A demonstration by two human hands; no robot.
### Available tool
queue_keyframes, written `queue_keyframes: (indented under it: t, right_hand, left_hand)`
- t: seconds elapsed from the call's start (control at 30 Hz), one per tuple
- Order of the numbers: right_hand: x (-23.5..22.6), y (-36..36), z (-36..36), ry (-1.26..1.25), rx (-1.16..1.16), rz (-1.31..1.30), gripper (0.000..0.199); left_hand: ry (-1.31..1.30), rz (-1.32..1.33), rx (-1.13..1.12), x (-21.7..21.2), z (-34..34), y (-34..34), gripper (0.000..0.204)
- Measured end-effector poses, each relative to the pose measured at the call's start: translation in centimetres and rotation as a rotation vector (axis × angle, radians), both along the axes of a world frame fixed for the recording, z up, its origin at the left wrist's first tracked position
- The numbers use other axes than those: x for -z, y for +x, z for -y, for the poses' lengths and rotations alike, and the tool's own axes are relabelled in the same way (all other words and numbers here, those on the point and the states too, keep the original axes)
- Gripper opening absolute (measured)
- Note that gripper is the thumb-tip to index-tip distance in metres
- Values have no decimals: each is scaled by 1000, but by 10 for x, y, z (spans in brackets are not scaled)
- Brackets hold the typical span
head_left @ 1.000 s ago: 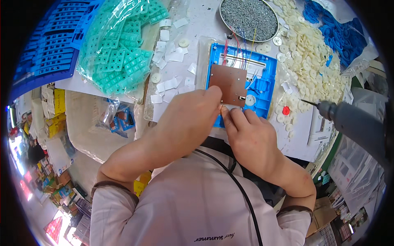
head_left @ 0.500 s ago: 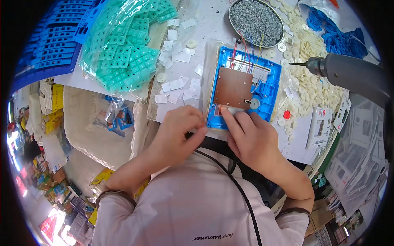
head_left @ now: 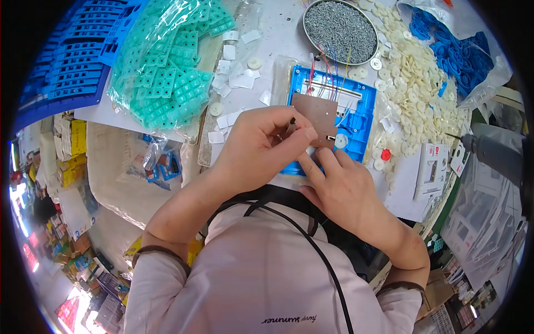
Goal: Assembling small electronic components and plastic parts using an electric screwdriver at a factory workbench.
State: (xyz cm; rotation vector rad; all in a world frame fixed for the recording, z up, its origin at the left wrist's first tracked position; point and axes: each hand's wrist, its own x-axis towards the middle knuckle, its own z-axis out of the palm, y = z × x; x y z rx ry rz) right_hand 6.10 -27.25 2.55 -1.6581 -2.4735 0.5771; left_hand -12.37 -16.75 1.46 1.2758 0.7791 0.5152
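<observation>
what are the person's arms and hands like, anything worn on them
Both hands are bare: the left hand and right hand show no gloves, rings or watch. The forearms are bare too. Pale pink sleeves with darker brown cuffs end near the elbows. A thin black cable runs down the shirt front.

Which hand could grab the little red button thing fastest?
Probably the right hand: it rests on the blue plastic case, on the small red round cap's side. The left hand is farther away, pinching a small part.
</observation>
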Motion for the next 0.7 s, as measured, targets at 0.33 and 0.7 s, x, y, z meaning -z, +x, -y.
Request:
queue_keyframes:
  t: [0.33,0.7]
  right_hand:
    - [-7,15,9,93,123,-194,53]
    - [-2,32,4,266,372,-427,22]
  left_hand:
    - [394,-96,123,-10,7,2,5]
    - [877,-186,114,3,11,-10,26]
